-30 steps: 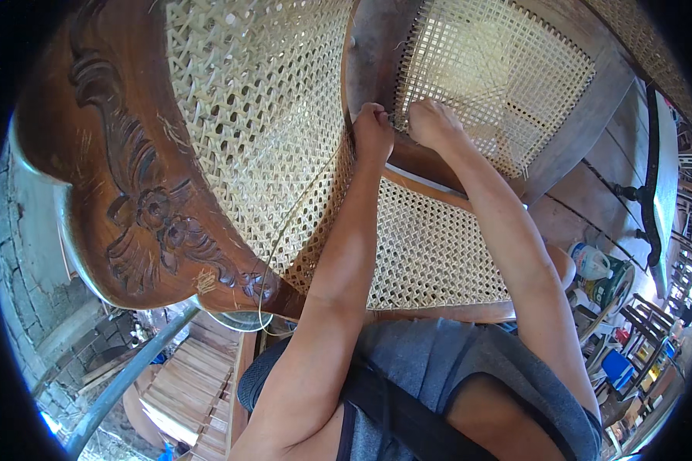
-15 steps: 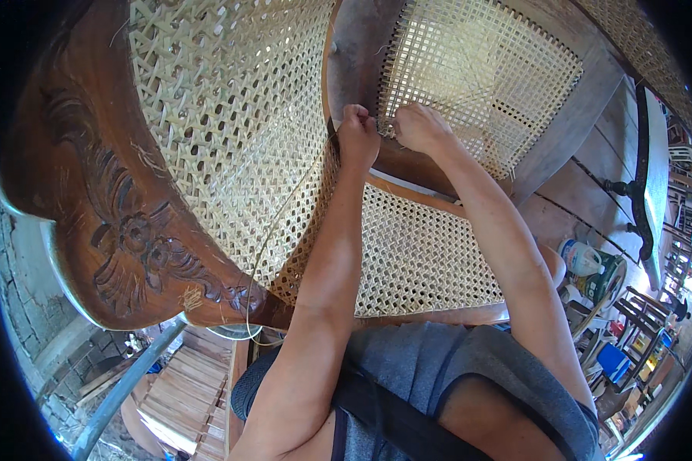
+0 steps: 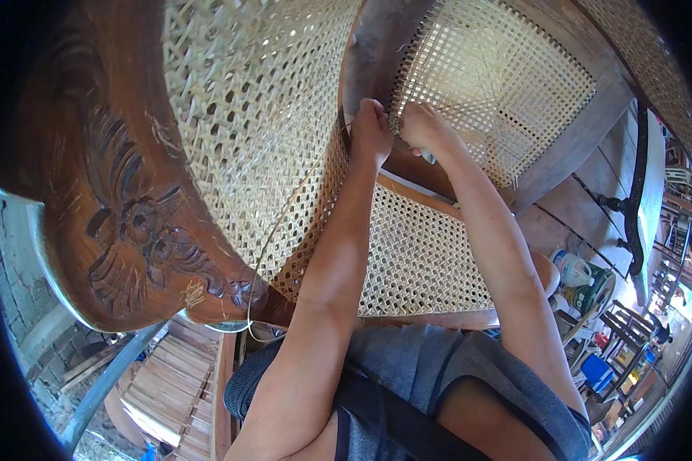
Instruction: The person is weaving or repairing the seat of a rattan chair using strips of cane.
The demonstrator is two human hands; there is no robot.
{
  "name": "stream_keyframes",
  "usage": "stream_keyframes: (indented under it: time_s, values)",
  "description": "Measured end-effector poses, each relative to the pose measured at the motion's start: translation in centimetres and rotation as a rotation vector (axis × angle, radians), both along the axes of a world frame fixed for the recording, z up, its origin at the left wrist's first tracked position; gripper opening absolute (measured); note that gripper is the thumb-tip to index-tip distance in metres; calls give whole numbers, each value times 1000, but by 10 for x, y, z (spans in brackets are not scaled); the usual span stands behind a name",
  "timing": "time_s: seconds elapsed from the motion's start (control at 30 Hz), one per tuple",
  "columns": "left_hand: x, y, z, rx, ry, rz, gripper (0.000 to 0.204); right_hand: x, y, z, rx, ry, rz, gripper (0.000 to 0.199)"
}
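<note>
Floor point(image 3: 563, 201), three o'clock; my left grip point(image 3: 371, 129), twelve, narrow; right grip point(image 3: 430, 129), one, holding pale piece point(image 3: 427, 157); tugging may snap cane point(image 3: 507, 69).

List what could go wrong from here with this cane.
The long loose strand crosses the large cane panel and loops past the carved wooden frame, so it might snag.
The left hand and right hand sit close together at the smaller cane panel's edge; a slip could bend its weave.
</note>
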State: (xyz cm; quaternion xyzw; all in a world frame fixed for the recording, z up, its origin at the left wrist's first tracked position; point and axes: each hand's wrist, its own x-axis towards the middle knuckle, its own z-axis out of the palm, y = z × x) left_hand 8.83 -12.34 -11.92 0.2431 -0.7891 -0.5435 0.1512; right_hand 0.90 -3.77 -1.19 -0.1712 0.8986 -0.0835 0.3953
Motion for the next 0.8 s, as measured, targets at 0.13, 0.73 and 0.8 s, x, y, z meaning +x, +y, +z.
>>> stream_keyframes:
  time_s: [0.13, 0.73, 0.8]
  values:
    - [-1, 1, -6, -113, 20, 27, 14, -9, 24, -26, -220, 124, 177, 28]
    - [-2, 8, 4, -30, 51, 6, 10, 5, 0, -6, -80, 73, 18, 16]
    - [-2, 8, 3, -36, 33, 18, 10, 0, 9, -12, -118, 68, 37, 16]
